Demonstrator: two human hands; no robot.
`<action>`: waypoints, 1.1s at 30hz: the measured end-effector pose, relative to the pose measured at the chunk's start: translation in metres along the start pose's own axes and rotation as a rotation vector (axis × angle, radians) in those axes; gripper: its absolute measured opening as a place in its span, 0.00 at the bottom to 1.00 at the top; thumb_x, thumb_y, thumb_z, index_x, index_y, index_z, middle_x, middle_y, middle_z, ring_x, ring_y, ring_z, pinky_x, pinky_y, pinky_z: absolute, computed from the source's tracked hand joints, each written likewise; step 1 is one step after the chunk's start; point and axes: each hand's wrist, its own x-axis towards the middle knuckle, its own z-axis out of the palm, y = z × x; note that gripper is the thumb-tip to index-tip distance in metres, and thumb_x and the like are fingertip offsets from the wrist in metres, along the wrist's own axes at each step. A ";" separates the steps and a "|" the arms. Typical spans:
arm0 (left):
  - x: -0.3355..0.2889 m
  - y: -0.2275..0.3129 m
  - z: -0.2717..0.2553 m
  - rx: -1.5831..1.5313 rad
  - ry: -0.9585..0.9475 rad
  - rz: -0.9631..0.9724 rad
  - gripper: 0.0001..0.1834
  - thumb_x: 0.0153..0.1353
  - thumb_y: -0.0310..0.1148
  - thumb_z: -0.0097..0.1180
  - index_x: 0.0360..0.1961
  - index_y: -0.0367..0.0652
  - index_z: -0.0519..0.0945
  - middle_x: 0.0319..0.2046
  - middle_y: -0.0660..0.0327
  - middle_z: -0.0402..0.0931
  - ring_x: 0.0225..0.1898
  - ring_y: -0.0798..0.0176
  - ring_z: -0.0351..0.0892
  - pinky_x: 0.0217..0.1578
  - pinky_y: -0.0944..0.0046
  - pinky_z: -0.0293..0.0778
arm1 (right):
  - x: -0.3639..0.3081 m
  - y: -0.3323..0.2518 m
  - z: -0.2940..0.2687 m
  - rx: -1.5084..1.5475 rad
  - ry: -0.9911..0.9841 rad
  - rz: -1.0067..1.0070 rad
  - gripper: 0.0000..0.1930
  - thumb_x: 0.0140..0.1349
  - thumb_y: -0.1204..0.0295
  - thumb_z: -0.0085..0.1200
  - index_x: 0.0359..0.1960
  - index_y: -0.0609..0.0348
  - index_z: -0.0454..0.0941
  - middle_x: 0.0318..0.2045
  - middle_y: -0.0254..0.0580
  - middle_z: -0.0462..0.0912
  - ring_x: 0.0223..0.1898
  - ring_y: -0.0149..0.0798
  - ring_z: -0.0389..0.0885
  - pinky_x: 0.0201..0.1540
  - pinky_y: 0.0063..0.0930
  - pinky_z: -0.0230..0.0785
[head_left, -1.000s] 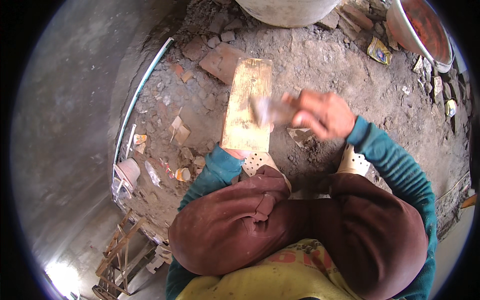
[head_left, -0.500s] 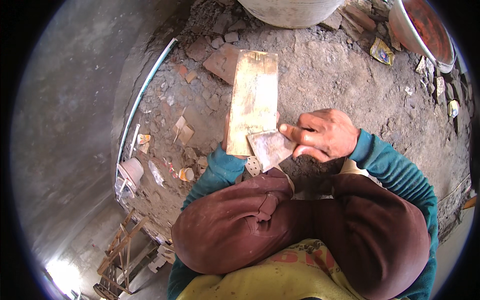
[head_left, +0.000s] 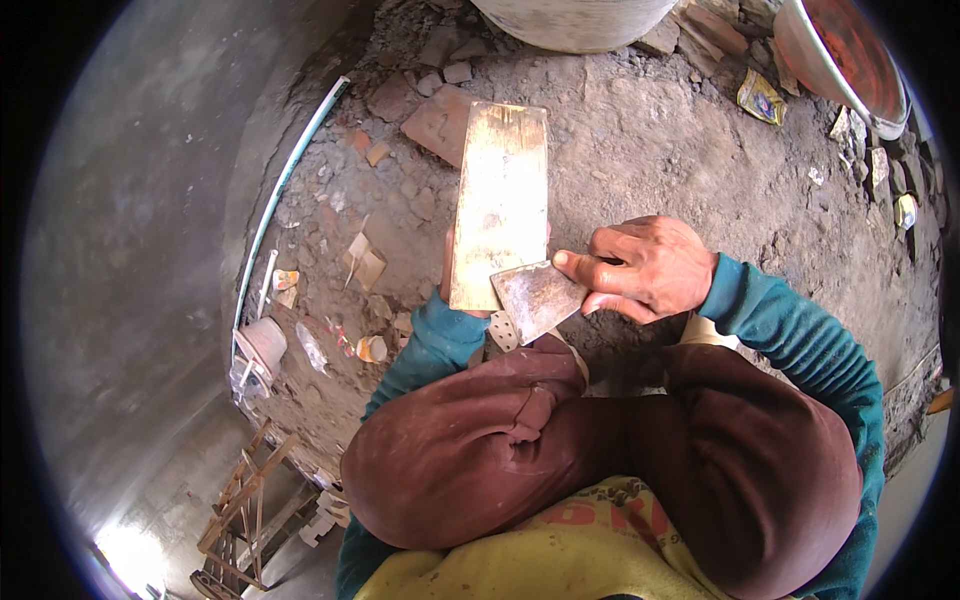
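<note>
A rectangular wooden board [head_left: 502,200], pale and worn, stands out lengthwise in front of my knees. My left hand [head_left: 447,268] grips it from beneath; most of that hand is hidden behind the wood, with only a strip showing at the board's left edge. In my right hand [head_left: 652,265] is a flat, greyish scraper blade [head_left: 540,300], pinched at its right corner between thumb and fingers. The blade's left edge overlaps the board's near right corner. Whether the scraper has a handle inside my hand I cannot see.
Broken tiles [head_left: 440,125] and rubble lie on the dirt floor [head_left: 640,130]. A large pale tub [head_left: 580,25] and a reddish-lined basin [head_left: 850,60] stand at the back. Leftward are a pipe [head_left: 290,165] along the wall, a small pail [head_left: 262,342] and a wooden frame [head_left: 240,510].
The board has shifted slightly left in view, and its face catches more light. The scraper's blade has tilted a little and stays by the board's near corner.
</note>
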 end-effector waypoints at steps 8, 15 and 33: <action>-0.014 -0.009 -0.112 0.028 0.427 -0.050 0.31 0.79 0.55 0.45 0.72 0.47 0.72 0.62 0.49 0.76 0.55 0.48 0.77 0.45 0.50 0.80 | 0.002 0.010 0.004 0.042 0.107 0.052 0.26 0.73 0.48 0.56 0.64 0.49 0.78 0.32 0.40 0.79 0.23 0.44 0.82 0.23 0.40 0.76; 0.006 -0.011 -0.043 0.124 -0.009 -0.016 0.31 0.77 0.49 0.47 0.69 0.35 0.73 0.59 0.41 0.80 0.57 0.41 0.83 0.57 0.41 0.83 | -0.006 0.029 0.008 -0.017 0.171 0.130 0.28 0.71 0.54 0.62 0.67 0.54 0.76 0.25 0.36 0.69 0.22 0.39 0.77 0.22 0.38 0.71; -0.001 -0.001 0.007 -0.238 0.002 -0.130 0.33 0.79 0.49 0.40 0.73 0.33 0.69 0.62 0.39 0.78 0.56 0.38 0.84 0.54 0.42 0.85 | -0.010 0.052 0.012 0.222 0.528 0.639 0.26 0.76 0.48 0.55 0.63 0.55 0.76 0.33 0.42 0.80 0.30 0.42 0.84 0.35 0.36 0.77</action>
